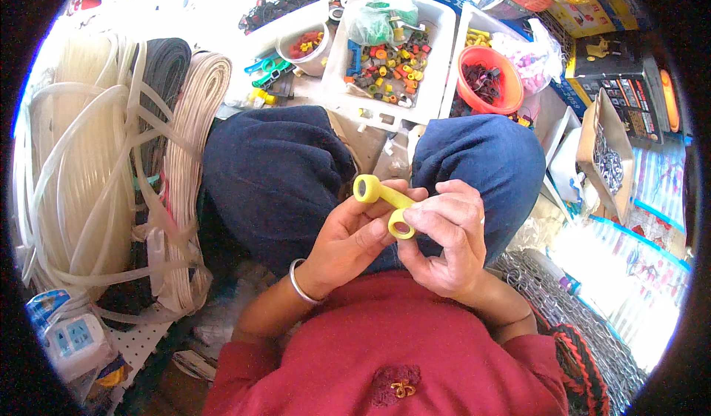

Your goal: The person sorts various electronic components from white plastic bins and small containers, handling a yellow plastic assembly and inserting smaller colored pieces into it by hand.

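Observation:
Above my lap, both hands are on a yellow plastic piece [395, 196] shaped like a small handset, a short bar with round cup-like ends. Dark round insides show at the upper-left end. My left hand [353, 233] supports the bar from below and behind, its thumb beside the lower end. With thumb and fingertips, my right hand [452, 230] grips the lower round end [401, 224]. My fingers cover part of the bar, so I cannot tell whether that end is joined to it. Past my knees stands a white plastic basket [444, 55] of small coloured plastic caps [397, 72].
A coral plastic bowl [491, 102] holds dark small parts, right of the basket. Left of it is a white tub [308, 63] with red and yellow pieces. Coiled clear tubing [83, 166] rises at my left. Metal chains [577, 316] and an open cardboard box [594, 133] lie right.

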